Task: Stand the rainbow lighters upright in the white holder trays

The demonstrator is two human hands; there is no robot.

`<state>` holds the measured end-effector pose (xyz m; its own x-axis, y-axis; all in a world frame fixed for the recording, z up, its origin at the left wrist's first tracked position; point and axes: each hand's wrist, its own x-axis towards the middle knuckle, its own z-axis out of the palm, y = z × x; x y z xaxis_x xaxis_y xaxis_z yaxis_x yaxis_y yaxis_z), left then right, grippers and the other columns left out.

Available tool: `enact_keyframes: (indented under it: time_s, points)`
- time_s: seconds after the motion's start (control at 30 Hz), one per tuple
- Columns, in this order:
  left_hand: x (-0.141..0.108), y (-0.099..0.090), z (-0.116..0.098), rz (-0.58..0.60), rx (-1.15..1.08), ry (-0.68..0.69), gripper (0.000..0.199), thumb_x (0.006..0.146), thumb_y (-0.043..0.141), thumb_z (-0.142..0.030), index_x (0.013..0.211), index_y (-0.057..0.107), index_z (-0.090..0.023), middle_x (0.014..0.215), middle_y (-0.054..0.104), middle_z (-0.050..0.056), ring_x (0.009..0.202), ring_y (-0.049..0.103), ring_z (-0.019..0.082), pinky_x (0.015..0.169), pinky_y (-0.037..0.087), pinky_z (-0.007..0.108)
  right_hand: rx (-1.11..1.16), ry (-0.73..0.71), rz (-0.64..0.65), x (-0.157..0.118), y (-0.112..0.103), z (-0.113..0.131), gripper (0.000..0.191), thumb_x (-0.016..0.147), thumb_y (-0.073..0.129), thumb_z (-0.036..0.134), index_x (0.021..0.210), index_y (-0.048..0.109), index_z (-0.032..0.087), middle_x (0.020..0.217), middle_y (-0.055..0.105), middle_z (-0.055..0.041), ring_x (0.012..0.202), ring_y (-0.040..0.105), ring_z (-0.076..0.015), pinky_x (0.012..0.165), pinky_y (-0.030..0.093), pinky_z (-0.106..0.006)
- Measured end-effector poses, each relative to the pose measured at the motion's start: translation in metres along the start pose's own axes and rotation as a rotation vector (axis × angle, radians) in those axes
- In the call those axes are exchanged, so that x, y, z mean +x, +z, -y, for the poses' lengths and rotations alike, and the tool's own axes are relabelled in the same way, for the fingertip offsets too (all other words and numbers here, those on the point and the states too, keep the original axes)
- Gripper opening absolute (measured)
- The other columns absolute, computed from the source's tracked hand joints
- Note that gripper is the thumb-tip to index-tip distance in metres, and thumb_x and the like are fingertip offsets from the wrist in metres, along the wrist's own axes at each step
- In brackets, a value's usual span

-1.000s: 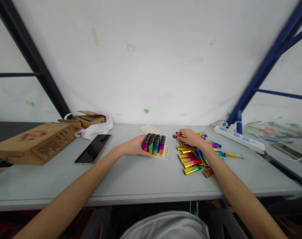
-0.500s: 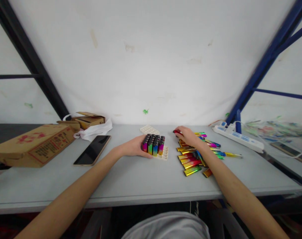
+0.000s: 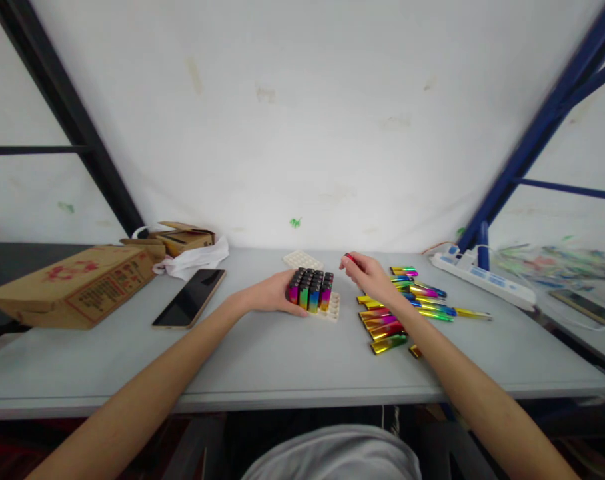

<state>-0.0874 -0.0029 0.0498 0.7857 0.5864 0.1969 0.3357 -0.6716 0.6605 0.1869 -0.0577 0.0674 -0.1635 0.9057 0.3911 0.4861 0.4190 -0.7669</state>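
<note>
Several shiny coloured lighters with black tops point(image 3: 310, 290) stand upright in rows in a cream tray with round hollows point(image 3: 332, 308). My left hand point(image 3: 277, 293) is wrapped round the left side of these lighters. Right of the tray, above the table, my right hand point(image 3: 366, 273) pinches a red lighter point(image 3: 350, 257), mostly hidden by the fingers. Beneath and beyond my right forearm lies a loose pile of metallic lighters point(image 3: 385, 325) in gold, red, green and blue.
A second cream tray point(image 3: 303, 260) lies behind the standing lighters. On the left are a phone point(image 3: 190, 298), a white bag point(image 3: 197, 260) and a cardboard box point(image 3: 77, 283). A white power strip point(image 3: 482, 277) with cables sits at the back right.
My right hand has lifted away from the pile with the red lighter, turning it more upright. My left hand still holds the standing lighters. The view has shifted slightly.
</note>
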Motion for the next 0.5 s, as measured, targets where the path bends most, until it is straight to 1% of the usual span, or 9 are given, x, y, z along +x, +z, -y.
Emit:
enact_keyframes:
  time_s: [0.1, 0.2, 0.27, 0.33, 0.5]
  points:
    - [-0.001, 0.000, -0.002, 0.002, -0.006, -0.017, 0.086, 0.065, 0.090, -0.049, 0.137, 0.055, -0.019, 0.138, 0.064, 0.010, 0.124, 0.062, 0.031, 0.110, 0.048, 0.044, -0.147, -0.050, -0.085, -0.005, 0.012, 0.013, 0.046, 0.096, 0.049, 0.055, 0.068, 0.054, 0.018, 0.060, 0.043, 0.0036, 0.059, 0.038, -0.0113, 0.055, 0.027, -0.026]
    - [-0.001, -0.001, -0.004, 0.012, -0.027, -0.014, 0.082, 0.066, 0.090, -0.047, 0.135, 0.056, -0.019, 0.135, 0.065, 0.010, 0.122, 0.063, 0.031, 0.108, 0.049, 0.042, -0.219, -0.071, -0.122, -0.008, 0.022, 0.018, 0.044, 0.092, 0.053, 0.047, 0.059, 0.043, 0.019, 0.056, 0.036, 0.0050, 0.056, 0.034, -0.0101, 0.055, 0.024, -0.027]
    - [-0.001, -0.001, -0.005, 0.010, -0.025, -0.017, 0.081, 0.065, 0.090, -0.046, 0.134, 0.057, -0.019, 0.136, 0.065, 0.010, 0.122, 0.063, 0.031, 0.108, 0.049, 0.043, -0.246, -0.077, -0.119, -0.009, 0.025, 0.017, 0.038, 0.088, 0.054, 0.039, 0.058, 0.039, 0.020, 0.054, 0.032, 0.0054, 0.055, 0.032, -0.0097, 0.054, 0.022, -0.027]
    - [-0.001, -0.001, -0.004, 0.005, -0.020, -0.018, 0.082, 0.065, 0.090, -0.046, 0.135, 0.057, -0.019, 0.137, 0.064, 0.010, 0.122, 0.062, 0.032, 0.108, 0.049, 0.044, -0.255, -0.076, -0.108, -0.009, 0.026, 0.015, 0.033, 0.084, 0.053, 0.034, 0.058, 0.038, 0.020, 0.055, 0.032, 0.0055, 0.055, 0.031, -0.0097, 0.053, 0.021, -0.027]
    - [-0.001, 0.000, -0.003, 0.019, -0.042, -0.014, 0.084, 0.066, 0.089, -0.047, 0.137, 0.055, -0.019, 0.136, 0.064, 0.011, 0.121, 0.063, 0.031, 0.108, 0.049, 0.044, -0.244, -0.066, -0.103, -0.008, 0.024, 0.011, 0.030, 0.084, 0.052, 0.032, 0.059, 0.039, 0.021, 0.056, 0.033, 0.0049, 0.055, 0.032, -0.0102, 0.052, 0.022, -0.025]
